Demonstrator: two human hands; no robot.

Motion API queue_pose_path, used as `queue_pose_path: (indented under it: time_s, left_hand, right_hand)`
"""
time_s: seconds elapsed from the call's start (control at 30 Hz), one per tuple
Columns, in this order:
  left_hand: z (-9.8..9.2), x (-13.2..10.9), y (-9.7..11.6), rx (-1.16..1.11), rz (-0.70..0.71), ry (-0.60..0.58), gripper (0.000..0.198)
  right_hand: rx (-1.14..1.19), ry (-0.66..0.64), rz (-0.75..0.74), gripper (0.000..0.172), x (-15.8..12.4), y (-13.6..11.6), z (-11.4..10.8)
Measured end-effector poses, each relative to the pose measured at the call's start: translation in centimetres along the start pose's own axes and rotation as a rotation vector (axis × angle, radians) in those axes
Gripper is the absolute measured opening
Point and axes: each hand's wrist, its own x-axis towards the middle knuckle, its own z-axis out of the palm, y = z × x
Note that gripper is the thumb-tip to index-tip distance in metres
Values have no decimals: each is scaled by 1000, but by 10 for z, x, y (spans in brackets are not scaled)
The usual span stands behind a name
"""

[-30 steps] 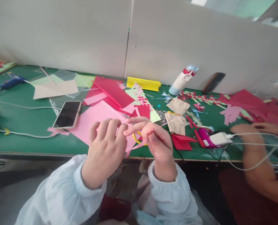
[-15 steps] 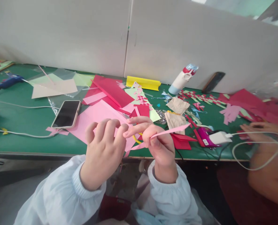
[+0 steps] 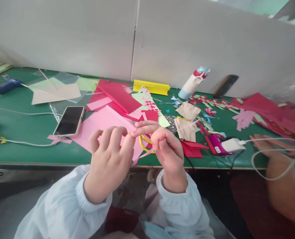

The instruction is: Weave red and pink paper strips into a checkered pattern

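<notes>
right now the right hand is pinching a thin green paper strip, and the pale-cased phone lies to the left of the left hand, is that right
Not quite: the paper strip pinched by the right hand is pink, not green, as the head view shows. The pale-cased phone does lie to the left of the left hand.

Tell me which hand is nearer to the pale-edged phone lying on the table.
Left. The left hand is right of the phone and closer to the wearer; the right hand, pinching a pink strip, is farther right, beyond the left hand.
</notes>
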Motion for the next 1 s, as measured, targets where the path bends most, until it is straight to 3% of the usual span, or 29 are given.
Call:
queue_pose_path:
  time_s: [0.13, 0.27, 0.4, 0.5, 0.6, 0.7, 0.77, 0.93, 1.0]
  left_hand:
    - [0, 1, 0, -4, -5, -9, 21]
    - [7, 3, -6, -42, -43, -47, 9]
    - [28, 0, -22, -157, -66, -56, 36]
    - [45, -4, -33, -232, -141, -34, 45]
    - [54, -5, -40, -411, -298, -93, 43]
    - [55, -3, -42, -797, -510, -186, 24]
    - [56, -1, -43, -1011, -597, -204, 23]
    - [58, -1, -47, -1256, -709, -246, 24]
    - [60, -1, -54, -1280, -799, -205, 25]
  right_hand:
    - [46, 12, -2, 33, 0, 1, 1]
    - [102, 41, 111, 32, 2, 9, 0]
    - [151, 62, 290, 30, 5, 23, -3]
    - [144, 50, 462, 31, 6, 34, -5]
    - [135, 6, 576, 33, 7, 43, -4]
    - [106, -57, 625, 36, 5, 48, 2]
    - [113, -88, 661, 38, 4, 50, 7]
    - [180, -176, 749, 40, 4, 54, 17]
    - [192, -215, 772, 40, 3, 55, 17]
